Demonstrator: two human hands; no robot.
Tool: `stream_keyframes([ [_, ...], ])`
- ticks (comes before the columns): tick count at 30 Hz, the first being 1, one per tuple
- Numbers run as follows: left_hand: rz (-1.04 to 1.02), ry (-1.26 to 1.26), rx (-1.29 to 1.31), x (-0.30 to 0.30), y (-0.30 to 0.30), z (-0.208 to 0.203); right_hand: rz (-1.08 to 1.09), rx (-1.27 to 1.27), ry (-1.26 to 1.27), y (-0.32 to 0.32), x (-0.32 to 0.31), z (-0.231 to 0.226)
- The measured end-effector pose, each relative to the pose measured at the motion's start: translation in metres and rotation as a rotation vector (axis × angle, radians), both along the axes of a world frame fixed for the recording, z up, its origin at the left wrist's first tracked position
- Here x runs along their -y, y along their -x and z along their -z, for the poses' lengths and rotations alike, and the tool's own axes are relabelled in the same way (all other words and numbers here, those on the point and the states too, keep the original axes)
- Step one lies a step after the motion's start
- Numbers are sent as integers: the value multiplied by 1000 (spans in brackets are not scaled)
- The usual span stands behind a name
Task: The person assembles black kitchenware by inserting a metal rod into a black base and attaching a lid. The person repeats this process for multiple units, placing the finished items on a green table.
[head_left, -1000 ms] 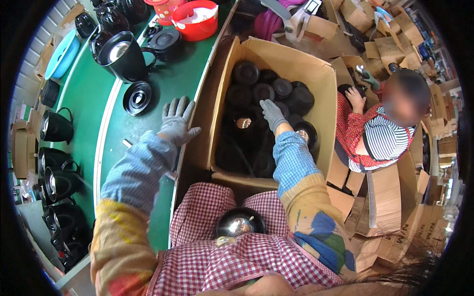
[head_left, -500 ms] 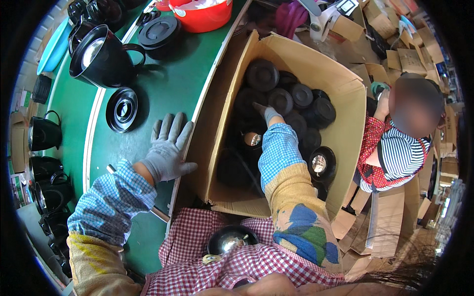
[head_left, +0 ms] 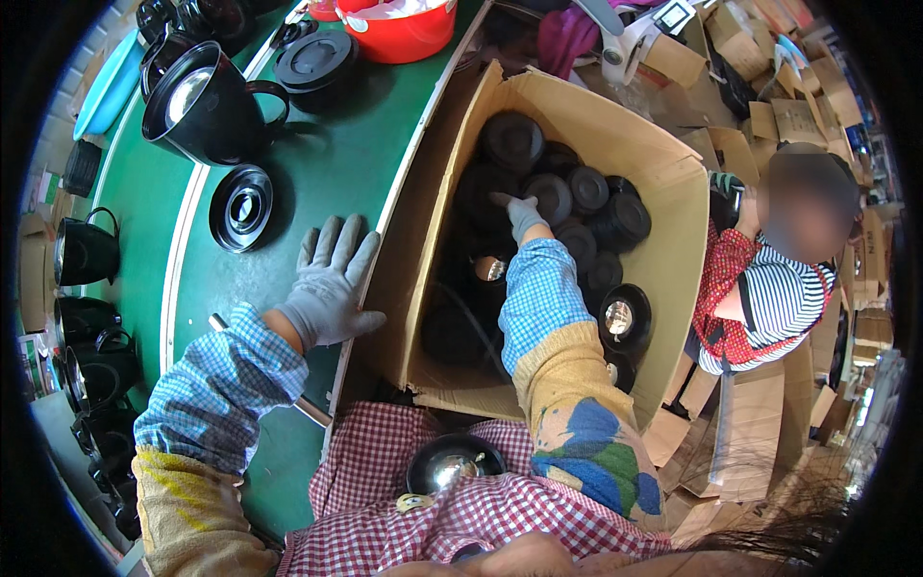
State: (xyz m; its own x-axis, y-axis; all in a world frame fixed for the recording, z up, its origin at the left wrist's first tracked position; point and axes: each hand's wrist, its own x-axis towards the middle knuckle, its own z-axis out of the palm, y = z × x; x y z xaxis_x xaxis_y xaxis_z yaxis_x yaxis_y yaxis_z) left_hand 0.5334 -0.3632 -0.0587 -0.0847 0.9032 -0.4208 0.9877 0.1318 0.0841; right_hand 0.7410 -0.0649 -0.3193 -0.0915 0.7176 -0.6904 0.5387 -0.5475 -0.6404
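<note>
My left hand (head_left: 332,288), in a grey glove, lies flat with spread fingers on the green table (head_left: 317,173) by its right edge, holding nothing. My right hand (head_left: 525,217), also gloved, reaches into a cardboard box (head_left: 625,120) of black round lids. Its thumb and fingers close at the rim of a black lid (head_left: 483,192); some fingertips are hidden between the lids. Nearby lie other lids (head_left: 548,200). A lid with a shiny centre (head_left: 623,319) leans by the box's right wall. On the table, a black lid (head_left: 241,208) rests beside a large black mug (head_left: 207,111).
Several black mugs (head_left: 96,370) line the table's left side. A red basin (head_left: 402,34) and stacked black lids (head_left: 315,62) stand at the far end. A shiny black round piece (head_left: 452,464) sits in my lap. Another person (head_left: 769,288) works right of the box, among cartons.
My right hand has shifted slightly farther into the box, and its thumb shows more above the lid. My left hand stays flat on the table. The other person's hand now holds a dark object.
</note>
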Motion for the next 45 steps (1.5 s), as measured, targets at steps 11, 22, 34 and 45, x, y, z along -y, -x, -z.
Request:
stream_keyframes([
  [11,8,223,-34,-8,1,-13,404,-916,7,-47,5,-58],
  [22,-439,-884,691,54,-19,-14,-100,-1180,-114,-84,172,-287],
  [34,216,-1166,914,368,-138,-117,-848,-886,355,81,435,-316],
  [45,52,-928,1069,380,-130,-97,-1456,-78,-1221,84,465,-315],
])
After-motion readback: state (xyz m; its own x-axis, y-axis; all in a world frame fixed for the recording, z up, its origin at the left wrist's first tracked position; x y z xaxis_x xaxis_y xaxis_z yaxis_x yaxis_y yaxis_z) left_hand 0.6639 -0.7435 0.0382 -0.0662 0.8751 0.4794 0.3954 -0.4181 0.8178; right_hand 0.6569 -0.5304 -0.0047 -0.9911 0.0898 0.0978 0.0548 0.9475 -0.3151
